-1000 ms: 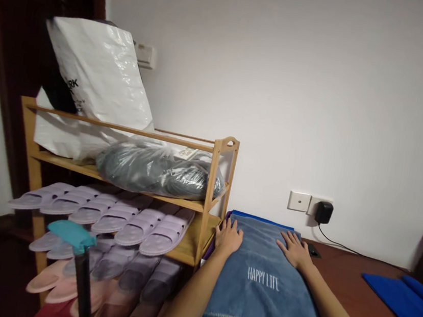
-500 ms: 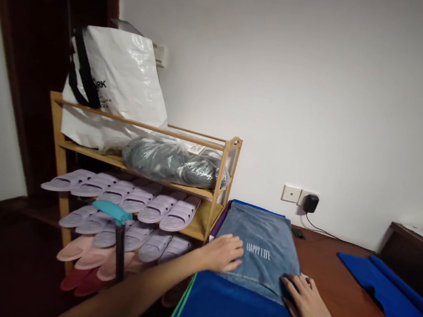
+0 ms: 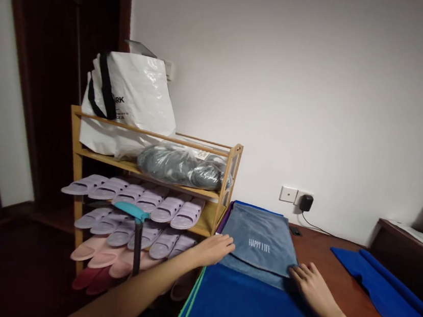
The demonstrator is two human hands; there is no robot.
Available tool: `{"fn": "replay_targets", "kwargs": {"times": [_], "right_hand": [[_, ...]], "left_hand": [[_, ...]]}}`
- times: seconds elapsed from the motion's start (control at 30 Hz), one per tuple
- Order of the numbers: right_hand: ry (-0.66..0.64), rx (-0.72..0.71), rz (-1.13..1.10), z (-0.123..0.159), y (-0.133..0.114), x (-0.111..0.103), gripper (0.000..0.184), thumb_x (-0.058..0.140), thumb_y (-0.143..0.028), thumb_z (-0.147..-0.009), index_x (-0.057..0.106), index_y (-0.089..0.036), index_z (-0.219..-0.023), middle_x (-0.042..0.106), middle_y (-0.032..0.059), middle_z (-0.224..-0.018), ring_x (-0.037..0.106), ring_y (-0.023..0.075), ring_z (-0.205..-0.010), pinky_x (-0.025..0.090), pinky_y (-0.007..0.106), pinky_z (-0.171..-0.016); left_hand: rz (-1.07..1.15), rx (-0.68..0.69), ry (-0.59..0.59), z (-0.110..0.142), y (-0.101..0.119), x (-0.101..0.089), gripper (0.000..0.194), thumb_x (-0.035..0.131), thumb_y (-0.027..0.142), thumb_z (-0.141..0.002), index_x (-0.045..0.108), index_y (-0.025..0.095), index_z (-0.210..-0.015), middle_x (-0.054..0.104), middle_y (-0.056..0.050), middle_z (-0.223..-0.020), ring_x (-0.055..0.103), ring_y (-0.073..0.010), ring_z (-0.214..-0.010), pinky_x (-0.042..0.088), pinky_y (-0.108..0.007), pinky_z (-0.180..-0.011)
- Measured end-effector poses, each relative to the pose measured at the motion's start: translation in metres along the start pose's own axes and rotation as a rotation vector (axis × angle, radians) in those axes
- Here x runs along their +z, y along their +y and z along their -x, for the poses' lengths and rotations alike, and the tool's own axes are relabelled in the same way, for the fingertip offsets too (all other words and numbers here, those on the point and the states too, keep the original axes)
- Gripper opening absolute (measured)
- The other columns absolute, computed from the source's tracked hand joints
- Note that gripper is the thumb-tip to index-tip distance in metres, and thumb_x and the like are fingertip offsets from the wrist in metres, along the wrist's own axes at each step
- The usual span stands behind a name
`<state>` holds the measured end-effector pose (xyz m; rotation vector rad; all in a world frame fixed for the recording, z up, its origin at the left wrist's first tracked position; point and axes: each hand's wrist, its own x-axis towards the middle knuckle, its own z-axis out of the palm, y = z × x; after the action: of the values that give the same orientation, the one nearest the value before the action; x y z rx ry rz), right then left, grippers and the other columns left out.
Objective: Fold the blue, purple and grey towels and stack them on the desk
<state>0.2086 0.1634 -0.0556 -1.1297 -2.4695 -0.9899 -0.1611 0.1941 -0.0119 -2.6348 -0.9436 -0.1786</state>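
A grey-blue towel [image 3: 260,226] printed "HAPPY LIFE" lies folded on a larger blue cloth [image 3: 251,307] with green edging. My left hand [image 3: 215,249] is closed at the left end of the towel's near edge, fingertips on the fabric. At the opposite end, my right hand [image 3: 311,286] pinches the near right corner, the thumb partly hidden. Between the hands the top layer's edge sags in a slight curve, with another grey-blue layer showing below it.
On the left, a wooden rack [image 3: 228,173] holds several slippers [image 3: 187,212], a white bag [image 3: 143,88] and a plastic-wrapped bundle [image 3: 172,164]. A turquoise-topped handle [image 3: 131,210] stands before it. Another blue cloth [image 3: 376,287] lies right on the brown tabletop [image 3: 322,259], near a black plug [image 3: 306,202].
My left hand has shifted from the towel's surface to its left edge. The towel's near edge now looks curved and slightly raised. The camera view has turned a little left.
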Motion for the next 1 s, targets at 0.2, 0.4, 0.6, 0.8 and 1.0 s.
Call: {"fn": "replay_targets", "kwargs": {"times": [0.2, 0.4, 0.6, 0.8, 1.0], "right_hand": [[0.08, 0.033, -0.058, 0.011, 0.001, -0.002, 0.034, 0.042, -0.011, -0.084, 0.06, -0.021, -0.111, 0.066, 0.0035, -0.101, 0.055, 0.0178, -0.087, 0.036, 0.036, -0.083], [0.099, -0.001, -0.044, 0.017, 0.004, 0.002, 0.037, 0.041, -0.011, -0.084, 0.059, -0.021, -0.114, 0.067, 0.0053, -0.101, 0.057, 0.0192, -0.088, 0.036, 0.038, -0.086], [0.031, 0.014, -0.186, 0.03, -0.003, -0.002, 0.033, 0.04, -0.013, -0.083, 0.063, -0.023, -0.104, 0.067, 0.0041, -0.101, 0.056, 0.0195, -0.095, 0.034, 0.039, -0.089], [-0.26, 0.393, -0.46, -0.026, 0.009, -0.011, 0.044, 0.026, -0.043, -0.092, 0.058, -0.025, -0.117, 0.06, 0.0073, -0.119, 0.05, 0.0225, -0.113, 0.032, 0.044, -0.101], [-0.356, 0.553, -0.509, -0.066, -0.015, 0.04, 0.068, 0.019, -0.065, -0.086, 0.032, -0.028, -0.141, 0.029, 0.0061, -0.148, 0.026, 0.0246, -0.136, 0.028, 0.05, -0.106]], "left_hand": [[0.007, -0.038, 0.022, 0.01, -0.001, -0.012, 0.021, 0.052, 0.007, -0.076, 0.048, 0.02, -0.092, 0.054, -0.005, -0.095, 0.051, -0.0225, -0.091, 0.04, -0.031, -0.081], [0.0, -0.043, 0.021, 0.011, 0.007, -0.015, 0.024, 0.051, 0.005, -0.075, 0.046, 0.02, -0.094, 0.054, -0.006, -0.095, 0.051, -0.0234, -0.09, 0.039, -0.032, -0.081], [0.062, 0.021, -0.013, 0.025, 0.006, -0.01, 0.021, 0.054, 0.009, -0.07, 0.051, 0.02, -0.088, 0.057, -0.004, -0.087, 0.053, -0.0211, -0.083, 0.039, -0.03, -0.079], [0.23, -0.21, 0.046, -0.012, -0.001, -0.005, 0.015, 0.046, 0.023, -0.083, 0.061, 0.021, -0.083, 0.063, -0.004, -0.086, 0.056, -0.0218, -0.091, 0.038, -0.033, -0.088], [0.282, -0.352, 0.007, -0.055, 0.002, 0.037, 0.049, 0.028, 0.043, -0.096, 0.036, 0.023, -0.14, 0.036, -0.006, -0.146, 0.029, -0.0225, -0.134, 0.024, -0.041, -0.106]]}}
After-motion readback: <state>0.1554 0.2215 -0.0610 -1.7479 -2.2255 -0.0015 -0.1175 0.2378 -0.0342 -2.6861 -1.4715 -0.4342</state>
